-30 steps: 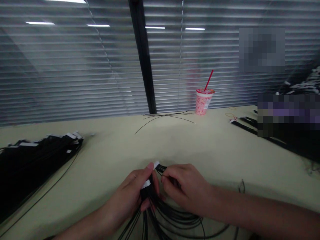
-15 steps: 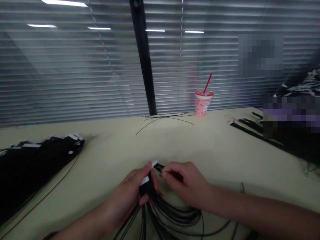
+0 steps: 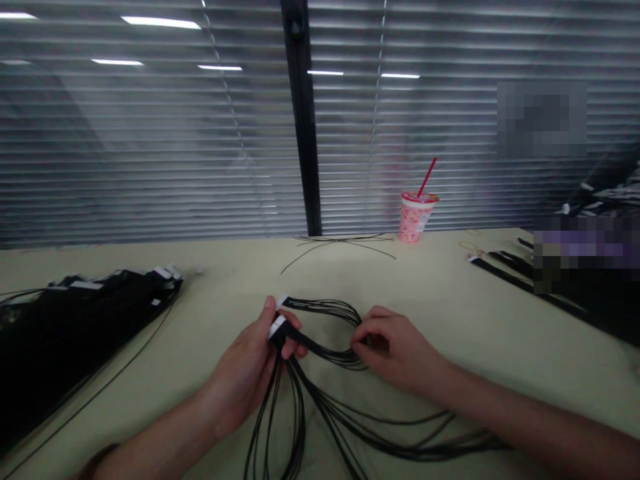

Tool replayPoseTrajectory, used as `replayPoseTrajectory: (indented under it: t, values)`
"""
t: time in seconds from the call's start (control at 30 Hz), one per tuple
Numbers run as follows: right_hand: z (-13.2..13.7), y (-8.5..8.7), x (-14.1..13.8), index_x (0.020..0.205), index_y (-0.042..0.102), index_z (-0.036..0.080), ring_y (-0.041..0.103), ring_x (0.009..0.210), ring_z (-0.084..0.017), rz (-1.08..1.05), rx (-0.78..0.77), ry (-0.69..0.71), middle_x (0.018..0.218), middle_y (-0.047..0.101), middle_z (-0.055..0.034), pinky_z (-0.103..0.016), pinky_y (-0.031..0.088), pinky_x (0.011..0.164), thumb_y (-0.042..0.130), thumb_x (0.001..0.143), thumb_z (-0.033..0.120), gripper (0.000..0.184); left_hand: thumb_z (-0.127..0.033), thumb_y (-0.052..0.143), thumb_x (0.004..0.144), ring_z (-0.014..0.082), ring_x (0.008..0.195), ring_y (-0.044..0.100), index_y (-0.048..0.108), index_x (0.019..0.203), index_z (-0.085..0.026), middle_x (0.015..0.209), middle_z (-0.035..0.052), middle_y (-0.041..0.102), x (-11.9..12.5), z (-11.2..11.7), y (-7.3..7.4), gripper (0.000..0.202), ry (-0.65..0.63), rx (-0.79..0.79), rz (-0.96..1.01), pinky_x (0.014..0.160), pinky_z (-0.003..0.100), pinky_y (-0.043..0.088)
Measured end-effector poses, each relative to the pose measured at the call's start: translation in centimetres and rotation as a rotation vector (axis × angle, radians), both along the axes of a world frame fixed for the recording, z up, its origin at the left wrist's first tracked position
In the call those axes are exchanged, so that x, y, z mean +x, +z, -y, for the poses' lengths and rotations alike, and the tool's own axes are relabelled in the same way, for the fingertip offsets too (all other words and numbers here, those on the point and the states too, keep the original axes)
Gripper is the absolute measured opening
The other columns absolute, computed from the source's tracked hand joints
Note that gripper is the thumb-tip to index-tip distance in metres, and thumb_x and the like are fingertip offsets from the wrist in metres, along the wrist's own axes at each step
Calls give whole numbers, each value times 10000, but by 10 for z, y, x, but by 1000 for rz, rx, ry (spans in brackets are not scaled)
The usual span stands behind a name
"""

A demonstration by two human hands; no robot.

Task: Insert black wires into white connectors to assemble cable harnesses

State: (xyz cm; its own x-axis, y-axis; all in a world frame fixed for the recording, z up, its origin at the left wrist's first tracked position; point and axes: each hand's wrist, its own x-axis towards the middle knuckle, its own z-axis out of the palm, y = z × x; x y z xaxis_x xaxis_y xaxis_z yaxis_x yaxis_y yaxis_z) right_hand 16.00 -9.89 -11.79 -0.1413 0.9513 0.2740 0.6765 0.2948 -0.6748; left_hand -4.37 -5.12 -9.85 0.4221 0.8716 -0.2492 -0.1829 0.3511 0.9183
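My left hand (image 3: 245, 363) is closed around the white-ended heads of several black wire cables (image 3: 320, 349), thumb on top. One white connector (image 3: 277, 325) shows beside the thumb, and a second white end (image 3: 283, 301) sticks out just above it. From this second end the wires curve right in a loop to my right hand (image 3: 400, 350), whose thumb and forefinger pinch the bend. More black strands (image 3: 400, 453) hang from the left hand and spread over the table towards the front. What the left palm covers is hidden.
A big pile of black cables with white ends (image 3: 85, 347) lies at the left, and more cables (image 3: 530, 283) at the right. Loose thin wires (image 3: 345, 241) lie near the blinds (image 3: 225, 167). A pink cup with a red straw (image 3: 414, 221) stands at the back beside rubber bands (image 3: 469, 246).
My right hand has moved right, away from the connector, and along the wires to their bend. The loop between my hands now shows spread out. The view has shifted a little.
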Motion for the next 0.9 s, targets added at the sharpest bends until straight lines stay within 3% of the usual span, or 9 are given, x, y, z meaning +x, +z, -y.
replayPoseTrajectory:
  t: [0.13, 0.23, 0.37, 0.47, 0.53, 0.63, 0.7, 0.8, 0.9]
  values:
    - [0, -7, 3, 811, 623, 152, 502, 733, -121, 163, 129, -23, 855, 503, -57, -262, 420, 669, 493, 769, 162, 137, -535, 340, 811, 132, 611, 499, 549, 784, -196, 512, -38, 435, -1, -1, -3, 399, -54, -6, 32, 586, 219, 384]
    - [-1, -7, 6, 849, 615, 167, 497, 714, -113, 198, 157, -41, 934, 462, -69, -277, 424, 669, 463, 805, 194, 161, -454, 394, 824, 130, 630, 483, 551, 740, -185, 540, -30, 449, 0, 2, -1, 323, -69, 26, 36, 618, 223, 380]
    - [8, 6, -3, 821, 604, 158, 480, 724, -122, 129, 318, -67, 829, 450, -57, -257, 412, 636, 447, 814, 186, 160, -344, 478, 812, 125, 647, 474, 573, 711, -164, 580, -17, 488, 2, 4, 0, 228, -80, 30, 44, 644, 225, 368]
    - [22, 15, -18, 768, 575, 156, 476, 625, -100, 126, 288, 78, 665, 478, -11, -222, 395, 556, 448, 817, 178, 138, -339, 463, 823, 125, 658, 478, 602, 788, -150, 617, 1, 533, 2, 7, -4, 237, -131, 0, 65, 658, 236, 363]
    - [31, 17, -26, 792, 562, 164, 495, 621, -101, 209, 296, 134, 663, 525, -3, -223, 402, 550, 461, 818, 187, 107, -334, 446, 834, 122, 667, 482, 607, 793, -147, 625, 5, 546, 3, 8, -6, 249, -158, 1, 65, 670, 237, 360]
    - [41, 18, -30, 890, 553, 171, 528, 755, -135, 361, 503, 89, 837, 580, -43, -250, 433, 645, 497, 799, 180, 107, -331, 435, 842, 117, 660, 494, 611, 784, -147, 613, 4, 554, 4, 10, -8, 261, -163, 6, 61, 676, 237, 365]
    - [44, 19, -30, 859, 561, 182, 525, 762, -143, 413, 587, 35, 850, 578, -55, -257, 434, 662, 504, 786, 158, 96, -336, 441, 839, 122, 661, 512, 614, 818, -147, 626, 13, 585, 5, 11, -8, 257, -171, 4, 58, 680, 243, 377]
    - [42, 18, -31, 801, 572, 188, 518, 653, -128, 477, 516, 93, 722, 573, -31, -249, 414, 580, 469, 810, 168, 105, -346, 462, 828, 140, 693, 549, 613, 854, -155, 682, 38, 642, 5, 13, -8, 244, -170, -8, 47, 692, 258, 400]
    - [36, 15, -32, 891, 587, 177, 525, 622, -122, 436, 359, 195, 703, 596, -19, -240, 394, 531, 424, 853, 215, 171, -337, 484, 818, 148, 720, 572, 614, 860, -168, 720, 44, 668, 4, 15, -8, 218, -169, -22, 66, 695, 258, 417]
